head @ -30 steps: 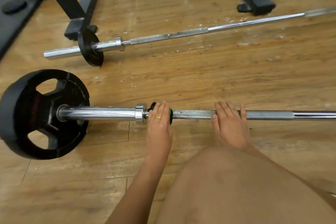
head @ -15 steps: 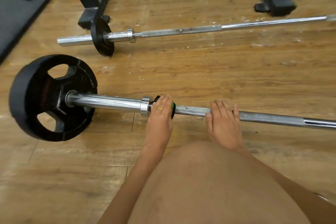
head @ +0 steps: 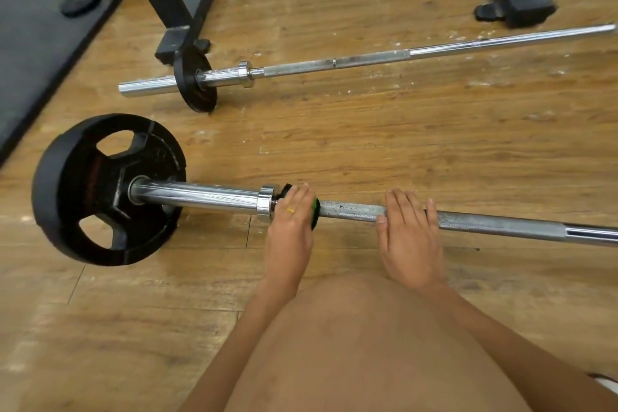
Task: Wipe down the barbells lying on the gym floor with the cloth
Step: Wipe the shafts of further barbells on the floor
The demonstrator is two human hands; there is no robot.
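Clamped the black-and-green cloth (head: 315, 209) round the near barbell (head: 501, 222) with the left hand (head: 290, 227), just beside its collar (head: 265, 203), mid-frame on the floor (head: 368, 144). Curled the right hand (head: 409, 239) over that barbell further right.

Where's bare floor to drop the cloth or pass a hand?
Widest bare floor: the strip between near barbell and far barbell, right of the big plate. Also floor left of the knee. Crowded: left hand, cloth and right hand; rack foot by small plate.
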